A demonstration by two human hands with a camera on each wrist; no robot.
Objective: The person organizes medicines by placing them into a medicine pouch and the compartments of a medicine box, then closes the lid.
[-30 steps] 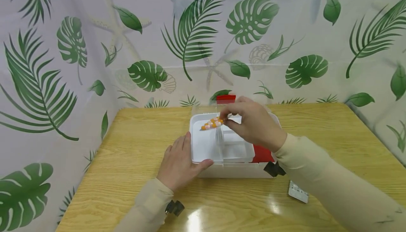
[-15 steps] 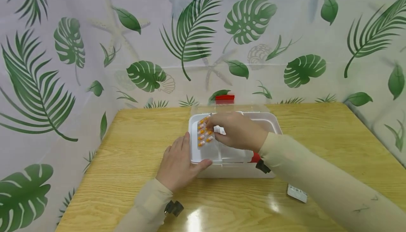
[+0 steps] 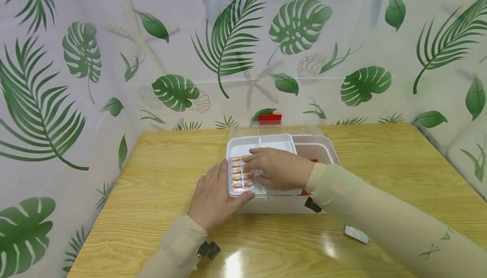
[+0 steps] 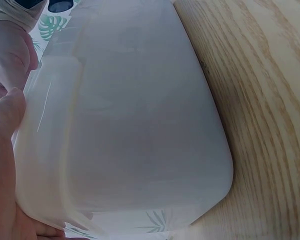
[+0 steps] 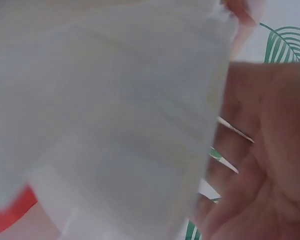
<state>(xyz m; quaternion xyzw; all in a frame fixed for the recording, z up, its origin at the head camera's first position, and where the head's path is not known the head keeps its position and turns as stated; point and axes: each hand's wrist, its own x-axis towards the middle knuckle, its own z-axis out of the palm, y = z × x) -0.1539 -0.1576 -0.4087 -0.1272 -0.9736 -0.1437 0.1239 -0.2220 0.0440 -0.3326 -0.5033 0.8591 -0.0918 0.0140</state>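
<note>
At the left end of the plastic storage box [image 3: 281, 205], the left grip [image 3: 214, 194] lay unclenched, fingers along the side and thumb over the front edge, a brace that seemed useful against sliding on the desk [image 3: 144, 210]. The blister pack [image 3: 242, 175] lay in the left compartment of the white tray [image 3: 277, 145], left of the divider [image 3: 260, 143]. Over its right edge, the right grip [image 3: 275, 166] had its fingers extended, not clamped. Light, even fingertip pressure probably suited seating it flat without crushing the capsules [image 3: 236, 179]. Farther right, the forearm needed care around the silver blister card [image 3: 356, 234], partly hidden by the sleeve [image 3: 380, 210].
</note>
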